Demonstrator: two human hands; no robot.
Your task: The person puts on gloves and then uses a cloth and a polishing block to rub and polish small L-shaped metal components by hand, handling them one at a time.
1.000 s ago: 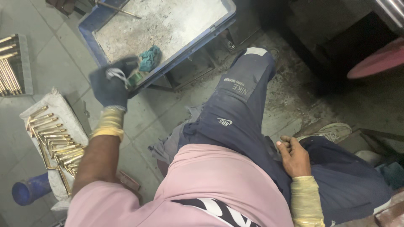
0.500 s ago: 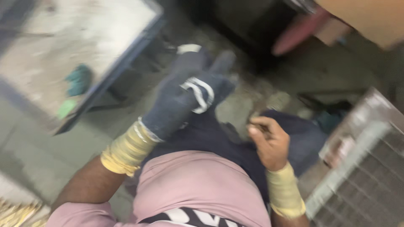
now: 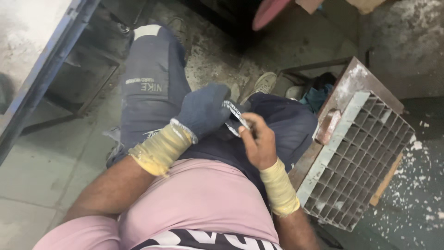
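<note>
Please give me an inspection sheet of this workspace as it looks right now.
Surface: grey tiled floor, dusty, with white flecks at the right.
Job's things: a small metal ring held over the lap.
Clutter: a gridded metal tray at the right; a blue-edged tray at upper left; a shoe.
Grips: left hand, in a dark glove, holds the ring; right hand, bare, pinches its edge; both wrists taped.
Cables: nothing seen.
Surroundings: a pink disc and dark metal frames above.
</note>
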